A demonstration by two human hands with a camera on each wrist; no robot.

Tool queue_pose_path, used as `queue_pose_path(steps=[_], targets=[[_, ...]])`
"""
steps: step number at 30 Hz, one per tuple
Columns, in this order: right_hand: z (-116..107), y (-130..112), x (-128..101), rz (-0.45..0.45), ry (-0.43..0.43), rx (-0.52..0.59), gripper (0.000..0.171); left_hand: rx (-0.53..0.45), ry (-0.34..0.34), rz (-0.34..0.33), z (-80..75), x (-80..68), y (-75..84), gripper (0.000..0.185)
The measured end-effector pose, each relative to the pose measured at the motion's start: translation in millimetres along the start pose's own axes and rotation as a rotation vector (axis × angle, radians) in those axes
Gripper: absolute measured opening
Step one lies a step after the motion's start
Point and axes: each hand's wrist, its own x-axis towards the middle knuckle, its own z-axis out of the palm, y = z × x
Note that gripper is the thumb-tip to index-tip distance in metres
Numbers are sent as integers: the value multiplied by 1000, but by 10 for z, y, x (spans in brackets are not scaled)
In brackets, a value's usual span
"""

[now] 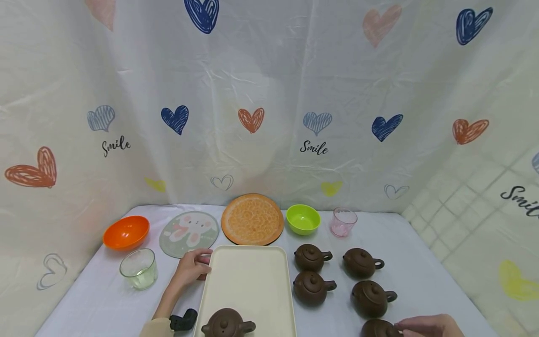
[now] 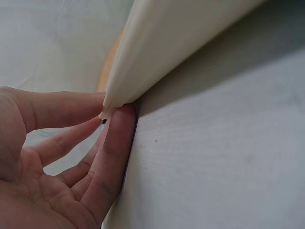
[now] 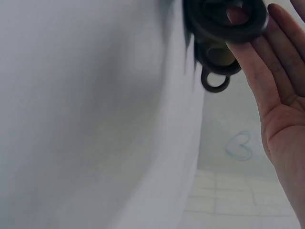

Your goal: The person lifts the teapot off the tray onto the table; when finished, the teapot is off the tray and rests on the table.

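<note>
My left hand pinches the left edge of a cream rectangular tray near its far corner. In the left wrist view, the thumb lies along one side of the tray's rim and a finger is underneath. On the tray's near end sits a brown lidded teapot. My right hand is at the loop handle of another brown teapot, low at the right. Its fingers are fairly straight, and one fingertip shows through the handle ring.
More brown teapots stand right of the tray. Along the back are an orange bowl, a rabbit mat, a round orange-brown mat, a green bowl and a pink glass. A clear glass stands left.
</note>
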Motion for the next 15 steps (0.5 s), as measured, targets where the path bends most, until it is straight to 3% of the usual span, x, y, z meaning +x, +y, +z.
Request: queue_pose_path(steps=[1,3,9,11,15], targets=[[19,-51,10,38,23,-25,28,-2,0,0,-3,1,1,49],[59,-149,28,5,53,-86,29,-1,-1,-1,-7,2,3,49],[339,-474,118,-277,181,-186,13,-10,-7,-2,-1,6,-2,49],[449,-583,173,-281,168,-181,15,-14,-8,-3,4,7,-6,49],[669,-765,303,-209,58,-105,26,-14,-7,-5,7,6,-6,48]])
